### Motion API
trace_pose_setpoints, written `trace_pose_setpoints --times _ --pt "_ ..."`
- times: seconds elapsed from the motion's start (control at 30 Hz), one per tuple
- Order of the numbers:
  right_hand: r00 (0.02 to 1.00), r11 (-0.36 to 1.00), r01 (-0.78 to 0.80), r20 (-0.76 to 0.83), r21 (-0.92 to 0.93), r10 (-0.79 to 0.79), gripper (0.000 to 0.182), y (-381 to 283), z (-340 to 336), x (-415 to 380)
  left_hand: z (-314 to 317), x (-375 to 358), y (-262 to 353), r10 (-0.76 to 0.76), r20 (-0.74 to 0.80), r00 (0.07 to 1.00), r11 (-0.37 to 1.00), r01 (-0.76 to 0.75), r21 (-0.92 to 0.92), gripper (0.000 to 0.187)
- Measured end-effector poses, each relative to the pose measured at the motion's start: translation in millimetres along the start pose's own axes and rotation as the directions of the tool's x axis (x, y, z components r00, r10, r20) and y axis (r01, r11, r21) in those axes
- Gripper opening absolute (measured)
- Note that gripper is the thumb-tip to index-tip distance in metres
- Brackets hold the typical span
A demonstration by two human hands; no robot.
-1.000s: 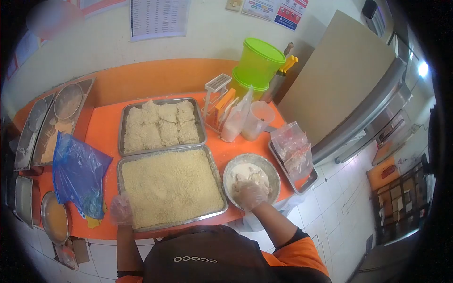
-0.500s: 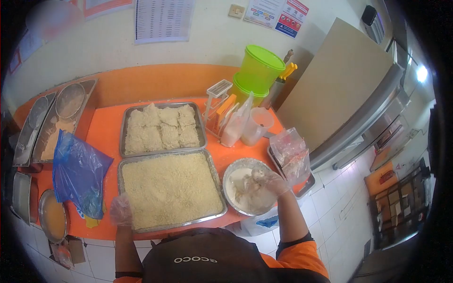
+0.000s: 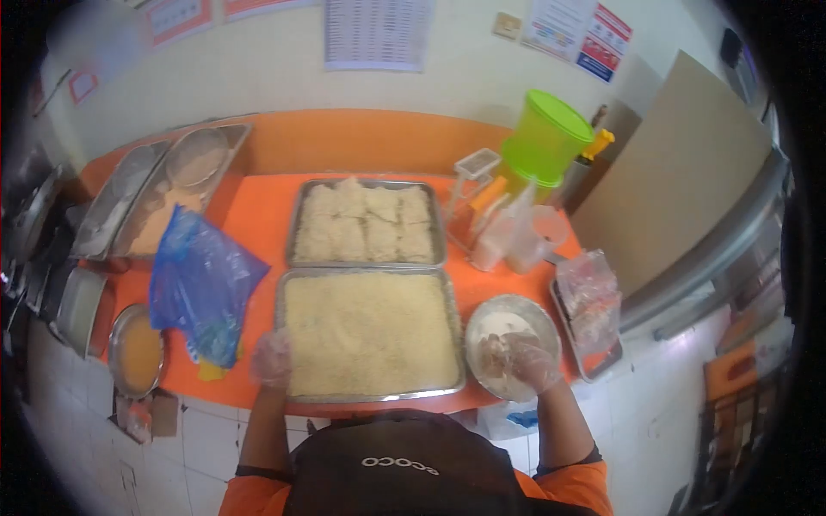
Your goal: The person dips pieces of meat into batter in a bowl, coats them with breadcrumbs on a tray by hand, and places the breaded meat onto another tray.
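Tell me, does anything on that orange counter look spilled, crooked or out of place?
Mostly tidy. The crumpled blue bag slumps loose on the counter, and a round metal bowl sits past the counter's front left edge. The trays lie square. The right hand is in the batter bowl.

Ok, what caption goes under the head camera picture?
Gloved right hand in the batter bowl, left hand beside the crumb tray.

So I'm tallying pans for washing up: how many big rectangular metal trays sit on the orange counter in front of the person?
2. The crumb tray lies nearest the person; the tray of breaded pieces sits directly behind it. Others at the far left may be partly hidden.
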State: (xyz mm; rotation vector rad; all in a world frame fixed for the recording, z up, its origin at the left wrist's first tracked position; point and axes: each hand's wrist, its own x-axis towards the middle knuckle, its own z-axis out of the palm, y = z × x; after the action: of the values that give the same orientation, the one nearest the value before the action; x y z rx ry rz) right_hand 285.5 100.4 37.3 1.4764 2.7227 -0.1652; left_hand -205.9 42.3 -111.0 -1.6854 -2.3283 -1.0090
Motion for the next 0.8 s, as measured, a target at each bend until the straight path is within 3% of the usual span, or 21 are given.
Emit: trace_pose_setpoints --times 0.03,0.13,0.17,0.2,0.23,0.3,0.37,0.43,0.53,0.6,0.63,0.73,0.8 --pt "0.999 1.0 -0.026 0.043 0.003 0.026 0.03 -16 -7 10 -15 4 16 -0.076 0.058 0.995 0.996 0.078 -0.032 0.038" --pt "0.994 0.998 -0.061 0.092 0.024 0.059 0.028 -59 -46 32 -11 2 13 -0.005 -0.006 1.0 0.996 0.005 -0.086 0.037" --pt "0.996 0.929 -0.088 0.06 0.359 0.071 0.025 -70 -52 38 -14 1 19 -0.076 -0.008 0.997 0.996 0.075 -0.05 0.038" --pt "0.995 0.752 -0.096 0.038 0.652 0.094 0.024 -80 -57 44 -25 4 34 -0.144 -0.013 0.989 0.989 0.144 -0.016 0.039" --pt "0.992 0.487 -0.085 0.028 0.869 0.123 0.026 -90 -63 50 -32 6 41 -0.211 -0.019 0.977 0.977 0.212 0.017 0.04" --pt "0.992 0.392 -0.09 0.047 0.915 0.119 0.025 -111 -82 68 -19 10 26 -0.204 0.169 0.964 0.978 0.192 0.085 0.046" --pt "0.992 0.32 0.011 -0.05 0.947 0.117 0.026 -126 -76 81 -29 14 30 -0.113 0.195 0.974 0.986 0.134 -0.099 0.051" --pt "0.956 0.273 0.221 -0.263 0.936 0.127 0.027 -132 -44 104 -60 19 64 0.027 0.007 1.0 0.869 -0.02 -0.494 0.057" --pt "0.965 0.243 0.068 -0.126 0.968 0.231 0.026 -147 -34 129 -45 7 66 -0.019 -0.026 0.999 0.837 0.002 -0.548 0.073" --pt "0.925 0.698 0.239 -0.378 0.675 0.049 0.025 -125 4 149 -63 8 77 0.101 0.153 0.983 0.925 -0.036 -0.378 0.085" --pt "0.888 0.847 0.301 -0.453 0.438 -0.081 0.024 -114 17 151 -70 9 83 0.145 0.25 0.957 0.954 -0.069 -0.291 0.091" --pt "0.92 0.955 -0.126 -0.33 0.267 0.214 0.019 -99 9 133 -58 10 87 0.208 0.568 0.797 0.916 -0.363 0.173 0.1" --pt "0.892 0.912 -0.262 -0.281 0.317 0.354 0.018 -78 -16 115 -55 12 92 0.217 0.692 0.688 0.89 -0.431 0.15 0.106"
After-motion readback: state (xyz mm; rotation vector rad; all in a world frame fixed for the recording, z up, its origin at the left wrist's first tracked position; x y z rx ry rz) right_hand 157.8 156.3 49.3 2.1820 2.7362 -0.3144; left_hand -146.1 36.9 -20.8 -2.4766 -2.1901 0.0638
